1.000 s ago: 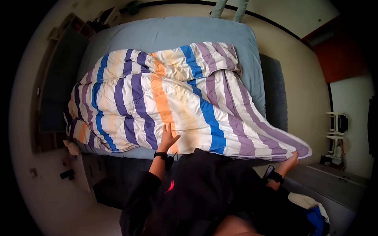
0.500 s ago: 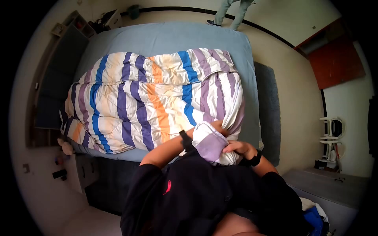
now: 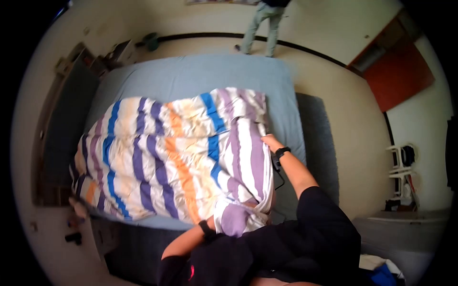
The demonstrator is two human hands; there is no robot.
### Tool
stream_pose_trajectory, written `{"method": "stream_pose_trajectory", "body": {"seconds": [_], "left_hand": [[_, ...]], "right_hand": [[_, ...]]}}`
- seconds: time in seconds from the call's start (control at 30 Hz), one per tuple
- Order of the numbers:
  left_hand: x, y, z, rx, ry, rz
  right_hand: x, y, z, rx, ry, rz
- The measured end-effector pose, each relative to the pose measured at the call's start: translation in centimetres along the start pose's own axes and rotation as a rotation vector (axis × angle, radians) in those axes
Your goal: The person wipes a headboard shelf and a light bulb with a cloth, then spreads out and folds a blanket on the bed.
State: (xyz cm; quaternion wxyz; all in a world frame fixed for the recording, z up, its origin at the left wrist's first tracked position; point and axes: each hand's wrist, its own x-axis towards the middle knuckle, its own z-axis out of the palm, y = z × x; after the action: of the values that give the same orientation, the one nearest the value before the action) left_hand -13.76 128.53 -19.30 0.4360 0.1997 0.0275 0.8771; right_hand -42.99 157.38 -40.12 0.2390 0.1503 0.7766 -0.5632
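Observation:
A puffy striped duvet (image 3: 157, 157) in white, purple, blue and orange lies across the bed. At its right edge my right hand (image 3: 270, 142) is closed on the fabric, the arm stretched forward. My left hand (image 3: 213, 222) goes in under a folded white and purple corner (image 3: 234, 219) close to my body. Only the part by its wristband shows, and the cloth hides the fingers. Both wrists wear dark bands.
Under the duvet is a bed with a blue-grey sheet (image 3: 200, 71). A dark cable (image 3: 281, 181) hangs near my right forearm. Beyond the bed stands a person (image 3: 260, 31). A grey rug (image 3: 317, 143) lies on the right, with white stools (image 3: 400, 159) farther off.
My right hand has moved from the near corner forward along the duvet's right edge and grips it there. My left hand stays inside the folded corner. The view has tilted up.

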Motion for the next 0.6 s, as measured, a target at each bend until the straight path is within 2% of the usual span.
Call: {"method": "stream_pose_trajectory", "body": {"seconds": [0.03, 0.07, 0.1, 0.13, 0.2, 0.23, 0.27, 0.33, 0.37, 0.43, 0.47, 0.5, 0.53, 0.6], "left_hand": [[1.6, 0.3, 0.8, 0.363, 0.132, -0.101], [2.9, 0.3, 1.0, 0.733, 0.261, -0.183], [4.2, -0.5, -0.2, 0.732, 0.284, -0.286], [6.2, -0.7, 0.3, 0.73, 0.259, -0.3], [9.7, -0.2, 2.5, 0.946, 0.107, -0.232], [10.9, 0.5, 3.2, 0.914, 0.119, -0.301], [11.5, 0.6, 2.9, 1.064, 0.147, -0.46], [9.7, -1.1, -0.4, 1.133, 0.189, -0.409], [7.9, -3.1, -5.0, 1.049, 0.133, -0.344], [8.5, -0.5, -0.9, 1.068, 0.034, -0.281], [8.6, 0.5, 0.5, 1.079, -0.055, -0.219], [7.8, 0.0, -0.5, 1.041, -0.026, -0.232], [6.5, -0.6, -1.8, 1.041, -0.027, -0.233], [4.0, -2.6, -4.4, 0.954, 0.07, -0.186]], "right_hand": [[0.6, -0.9, -2.9, 0.007, 0.046, -0.011], [0.6, -2.4, -5.3, 0.039, 0.227, -0.044], [0.4, -3.8, -7.5, 0.069, 0.402, -0.073], [-0.3, -5.1, -9.4, 0.097, 0.571, -0.095], [-6.1, -9.9, -16.0, 0.258, 0.632, -0.094], [-7.9, -11.0, -18.4, 0.275, 0.681, -0.223], [-9.6, -12.0, -20.5, 0.286, 0.726, -0.354], [-13.1, -13.9, -23.7, 0.234, 0.76, -0.442], [-14.0, -13.2, -25.4, 0.232, 0.769, -0.443], [-14.5, -11.6, -28.3, 0.371, 0.8, -0.433], [-16.0, -11.3, -27.6, 0.318, 0.914, -0.334], [-18.1, -10.4, -26.5, 0.263, 1.024, -0.234], [-16.0, -4.9, -28.5, 0.175, 1.091, -0.299], [-16.5, 3.3, -28.5, -0.356, 1.132, -0.108]]}}
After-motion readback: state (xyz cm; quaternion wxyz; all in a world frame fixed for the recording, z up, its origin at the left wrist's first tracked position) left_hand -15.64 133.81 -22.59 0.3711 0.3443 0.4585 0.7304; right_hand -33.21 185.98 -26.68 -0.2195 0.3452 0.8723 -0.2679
